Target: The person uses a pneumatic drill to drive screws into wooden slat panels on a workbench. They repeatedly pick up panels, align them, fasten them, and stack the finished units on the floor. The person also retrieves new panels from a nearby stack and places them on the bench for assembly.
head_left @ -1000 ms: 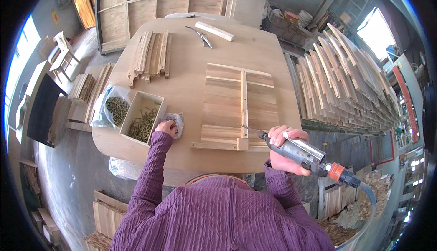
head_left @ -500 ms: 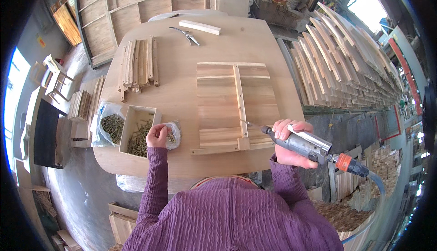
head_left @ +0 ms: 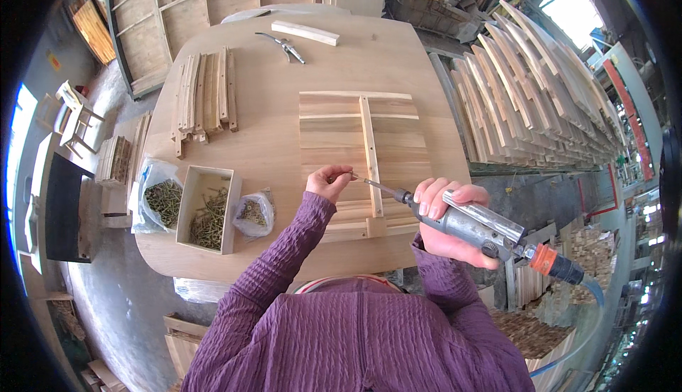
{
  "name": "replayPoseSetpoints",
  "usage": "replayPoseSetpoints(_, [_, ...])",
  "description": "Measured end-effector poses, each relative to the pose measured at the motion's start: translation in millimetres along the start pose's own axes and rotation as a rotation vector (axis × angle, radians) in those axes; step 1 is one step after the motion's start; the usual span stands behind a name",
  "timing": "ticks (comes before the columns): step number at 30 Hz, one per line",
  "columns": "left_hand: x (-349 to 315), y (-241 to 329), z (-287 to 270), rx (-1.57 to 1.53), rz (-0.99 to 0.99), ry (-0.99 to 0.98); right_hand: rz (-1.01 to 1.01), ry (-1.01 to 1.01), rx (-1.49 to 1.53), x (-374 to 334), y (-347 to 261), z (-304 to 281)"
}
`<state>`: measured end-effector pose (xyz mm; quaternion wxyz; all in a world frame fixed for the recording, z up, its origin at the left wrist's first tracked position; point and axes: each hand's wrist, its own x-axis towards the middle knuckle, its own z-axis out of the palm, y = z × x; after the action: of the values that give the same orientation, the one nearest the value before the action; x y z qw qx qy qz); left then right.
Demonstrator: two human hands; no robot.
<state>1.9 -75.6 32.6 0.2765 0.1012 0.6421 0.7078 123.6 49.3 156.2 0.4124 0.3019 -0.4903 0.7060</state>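
My right hand (head_left: 451,214) is wrapped round a grey air screwdriver (head_left: 483,230), whose long thin bit points left over the wooden panel (head_left: 327,150). At the bit's tip my left hand (head_left: 330,182) is closed in a pinch on a small screw, mostly hidden by the fingers. The panel lies flat, made of several boards, with a narrow batten (head_left: 371,143) running along it and a short wooden block (head_left: 376,227) at the batten's near end. Left of it stand a clear bag of small screws (head_left: 253,214), an open box of longer screws (head_left: 231,200) and another screw bag (head_left: 163,200).
On the table (head_left: 263,100) lie a stack of drilled battens (head_left: 206,93), an air blow gun (head_left: 284,47) and a loose wooden bar (head_left: 305,33). Stacked panels (head_left: 526,100) stand at the right. The screwdriver's blue hose (head_left: 593,321) hangs down on the right.
My left hand has left the small screw bag and moved right to the bit's tip, a screw pinched in it. My right hand still holds the screwdriver in nearly the same place.
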Motion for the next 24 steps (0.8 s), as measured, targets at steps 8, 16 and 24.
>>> replayPoseSetpoints(8, [4,-5,0,-0.090,-0.027,-0.030,0.061,0.010,-0.027,-2,17,-1])
replayPoseSetpoints(16, [19,-25,-5,-0.013,0.065,0.039,0.099,0.018,-0.098,-6,33,-6])
replayPoseSetpoints(24, [25,-36,3,-0.100,0.058,-0.035,0.130,0.021,-0.109,-6,51,-15])
